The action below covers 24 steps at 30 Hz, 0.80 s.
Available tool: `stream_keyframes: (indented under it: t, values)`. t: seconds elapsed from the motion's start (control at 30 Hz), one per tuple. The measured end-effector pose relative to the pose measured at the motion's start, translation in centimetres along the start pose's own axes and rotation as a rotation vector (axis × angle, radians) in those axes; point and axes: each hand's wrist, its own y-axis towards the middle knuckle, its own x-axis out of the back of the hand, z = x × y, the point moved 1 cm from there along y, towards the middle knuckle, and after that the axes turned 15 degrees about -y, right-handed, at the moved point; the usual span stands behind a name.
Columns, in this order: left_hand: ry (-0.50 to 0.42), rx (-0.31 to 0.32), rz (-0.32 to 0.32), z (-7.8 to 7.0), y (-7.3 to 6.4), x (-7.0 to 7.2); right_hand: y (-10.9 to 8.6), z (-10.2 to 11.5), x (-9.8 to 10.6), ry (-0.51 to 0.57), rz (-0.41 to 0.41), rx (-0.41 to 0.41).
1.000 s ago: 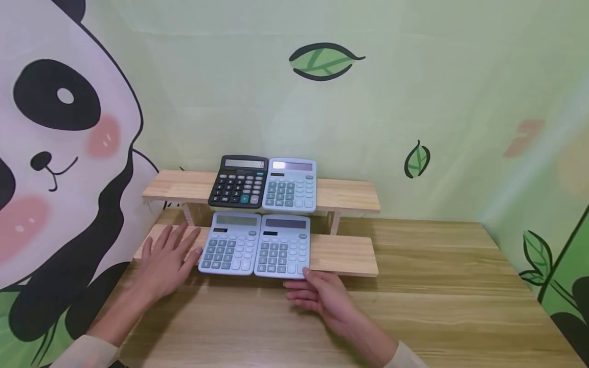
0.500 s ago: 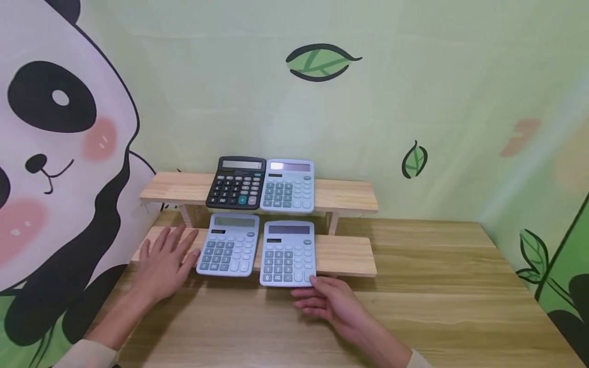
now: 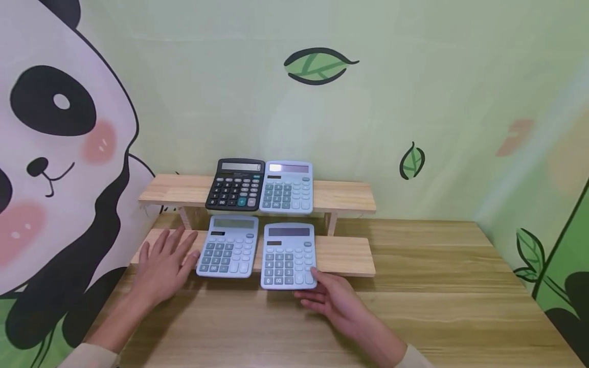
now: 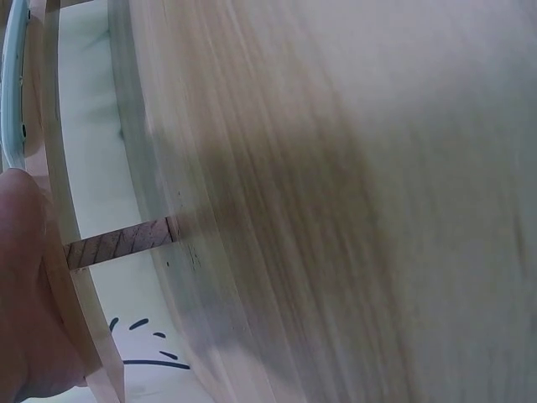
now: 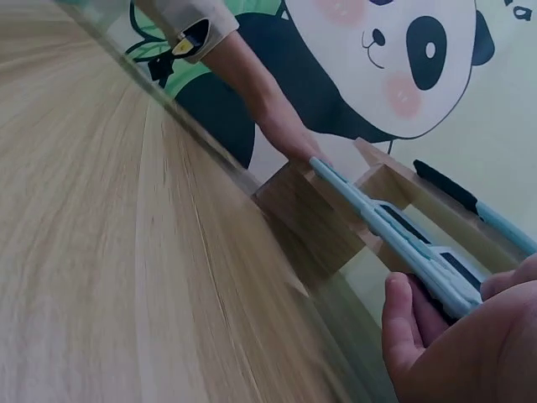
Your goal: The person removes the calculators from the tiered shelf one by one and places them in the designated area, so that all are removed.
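In the head view my right hand [image 3: 338,304] pinches the lower right corner of a light-blue calculator [image 3: 288,255], thumb on top and fingers underneath. That calculator overhangs the front edge of the lower wooden shelf [image 3: 342,255]. My left hand [image 3: 161,268] rests with spread fingers on the shelf's left end. Its thumb lies against a second light-blue calculator [image 3: 227,246], slightly apart from the pinched one. In the right wrist view, my right hand [image 5: 470,344] has fingers below the calculator's edge [image 5: 445,285]. The left wrist view catches part of my left hand [image 4: 33,294] beside a calculator's side [image 4: 13,92].
On the raised rear shelf [image 3: 345,195], a black calculator [image 3: 235,185] stands next to another light-blue calculator [image 3: 287,187]. A support leg [image 4: 122,243] is visible in the left wrist view. The wooden tabletop [image 3: 442,286] meets a panda-and-leaf printed backdrop [image 3: 368,117].
My right hand has drawn the lower right calculator forward and slightly right, opening a gap from its neighbour. My left hand has stayed in place; the head view has shifted slightly.
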Motion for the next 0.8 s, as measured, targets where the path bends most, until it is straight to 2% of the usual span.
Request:
stream_keyframes:
  t: [0.17, 0.4, 0.63, 0.8]
  values:
    - [-0.001, 0.003, -0.005, -0.2, 0.0, 0.0, -0.1, 0.0, -0.2, -0.006, -0.025, 0.0]
    - [0.002, 0.001, -0.004, 0.0, 0.0, -0.1, -0.8, 0.1, 0.2, -0.078, -0.026, 0.024]
    - [0.003, -0.003, -0.015, -0.1, 0.0, 0.0, -1.9, 1.3, 2.2, -0.119, -0.046, 0.085]
    - [0.0, 0.004, -0.003, -0.2, 0.1, -0.2, -3.3, 2.9, 4.3, -0.177, -0.028, 0.135]
